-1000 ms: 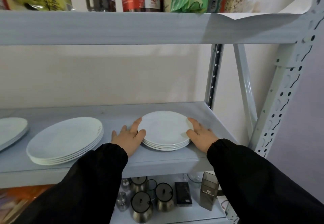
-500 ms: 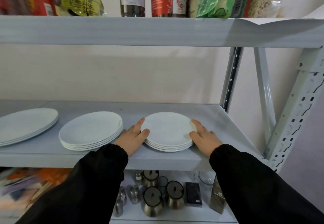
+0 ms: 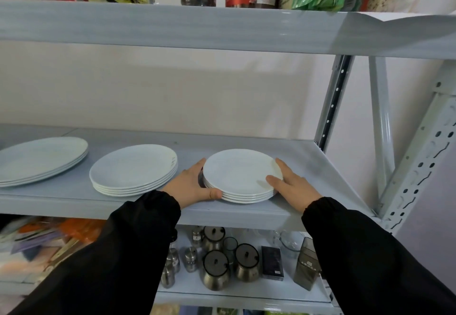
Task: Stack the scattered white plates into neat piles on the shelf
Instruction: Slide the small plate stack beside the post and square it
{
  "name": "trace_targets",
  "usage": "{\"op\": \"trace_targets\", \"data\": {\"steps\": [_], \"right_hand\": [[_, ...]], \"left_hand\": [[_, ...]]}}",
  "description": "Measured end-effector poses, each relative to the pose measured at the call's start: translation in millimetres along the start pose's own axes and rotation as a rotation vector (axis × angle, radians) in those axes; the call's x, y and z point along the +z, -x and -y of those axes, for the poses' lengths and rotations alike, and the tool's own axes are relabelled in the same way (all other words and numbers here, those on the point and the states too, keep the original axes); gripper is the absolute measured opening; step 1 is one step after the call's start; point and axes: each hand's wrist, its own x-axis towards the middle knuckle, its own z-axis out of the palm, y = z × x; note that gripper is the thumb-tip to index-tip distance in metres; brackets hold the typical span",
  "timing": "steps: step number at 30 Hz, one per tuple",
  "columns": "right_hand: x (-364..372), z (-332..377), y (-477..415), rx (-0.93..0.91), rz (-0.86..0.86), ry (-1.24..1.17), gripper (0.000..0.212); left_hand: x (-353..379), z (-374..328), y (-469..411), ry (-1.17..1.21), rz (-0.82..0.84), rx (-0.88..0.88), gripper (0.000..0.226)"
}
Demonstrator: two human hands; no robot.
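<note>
Three piles of white plates stand on the grey middle shelf (image 3: 246,212). The small pile (image 3: 239,171) sits at the right. My left hand (image 3: 191,186) cups its left rim, thumb along the front edge. My right hand (image 3: 292,185) holds its right rim, thumb lying on the top plate. A medium pile (image 3: 134,167) stands just left of my left hand. A large pile (image 3: 39,158) is at the far left, partly cut off by the frame edge.
The upper shelf (image 3: 172,26) hangs close overhead, loaded with bags and bottles. A perforated upright (image 3: 417,159) and a diagonal brace close the right side. Below stand steel canisters (image 3: 216,270), a dark box (image 3: 271,263) and a smoky container (image 3: 306,265).
The view has shifted left, bringing the far-left pile more into sight. My left thumb has slid down to the pile's front edge. Both hands stay on the small pile.
</note>
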Motion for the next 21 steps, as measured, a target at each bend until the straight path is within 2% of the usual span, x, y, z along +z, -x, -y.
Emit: {"op": "trace_targets", "data": {"steps": [3, 11, 15, 21], "right_hand": [[-3, 0, 1, -0.034, 0.076, -0.032, 0.078], [-4, 1, 1, -0.110, 0.108, -0.007, 0.087], [-5, 4, 3, -0.110, 0.109, 0.003, 0.095], [-4, 2, 1, -0.104, 0.103, -0.015, 0.099]], "left_hand": [[0, 3, -1, 0.008, -0.009, -0.004, 0.095], [2, 15, -8, 0.001, -0.002, -0.046, 0.123], [2, 15, -8, -0.030, -0.012, -0.025, 0.110], [3, 10, -5, -0.032, -0.009, -0.004, 0.107]]}}
